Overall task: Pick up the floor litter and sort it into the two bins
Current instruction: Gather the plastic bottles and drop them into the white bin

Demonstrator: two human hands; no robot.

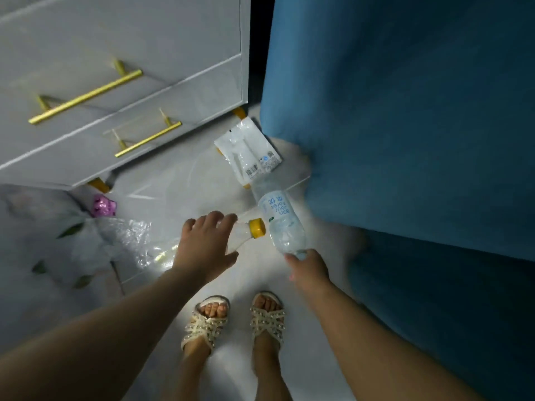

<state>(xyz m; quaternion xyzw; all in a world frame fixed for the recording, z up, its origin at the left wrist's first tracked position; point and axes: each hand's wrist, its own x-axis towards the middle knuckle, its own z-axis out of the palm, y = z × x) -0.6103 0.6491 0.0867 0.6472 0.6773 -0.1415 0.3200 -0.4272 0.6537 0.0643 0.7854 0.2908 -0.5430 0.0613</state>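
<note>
Bottle of clear plastic with a blue label, pinched at its near end by fingertips of the right hand, over the pale floor. Left hand arches over a second clear bottle, yellow-capped, fingers spread; whether it grips cannot be told. Beyond lie a white packet, pink wrapper and clear film, between white drawers and a blue sofa.

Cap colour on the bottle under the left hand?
Yellow cap; the head view shows it clearly.
</note>
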